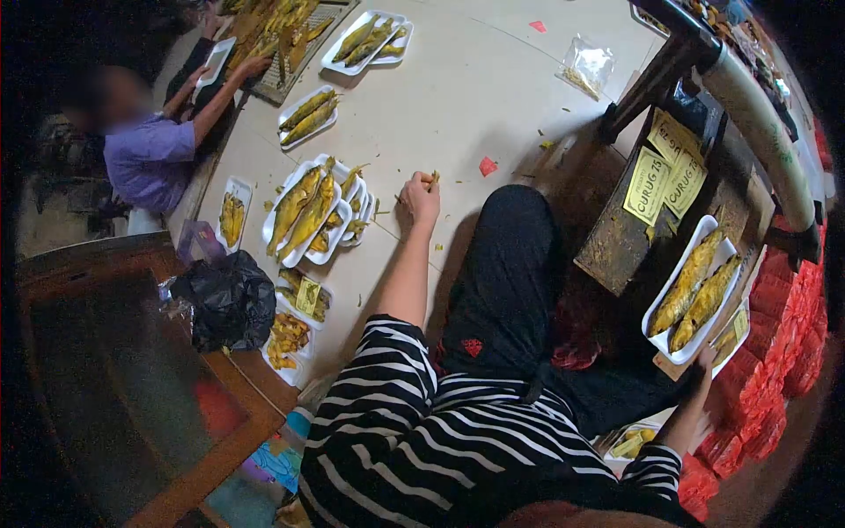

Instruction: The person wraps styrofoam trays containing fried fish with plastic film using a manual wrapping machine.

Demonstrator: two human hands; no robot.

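My left hand (pixel 422 199) rests low over the tiled floor with its fingers pinched together; a small yellowish bit shows at the fingertips, too small to name. Just left of it lie overlapping white foam trays (pixel 269 231) of yellow-brown fish. At right, my right hand (pixel 701 370) grips the near end of a white foam tray (pixel 652 310), its fingers mostly hidden. Two whole fish (pixel 702 295) lie side by side in that tray. Beneath its right edge shows another tray with a yellow label (pixel 732 337). Yellow labels reading "CURUG 75" (pixel 647 185) lie on the wooden stand beyond.
A roller frame (pixel 761 132) stands over the wooden stand (pixel 607 251). Red plastic packs (pixel 766 308) are piled at right. A co-worker (pixel 154 154) handles a tray beside a fish rack (pixel 295 53). A black plastic bag (pixel 226 299) sits by the wooden frame (pixel 242 378) at left.
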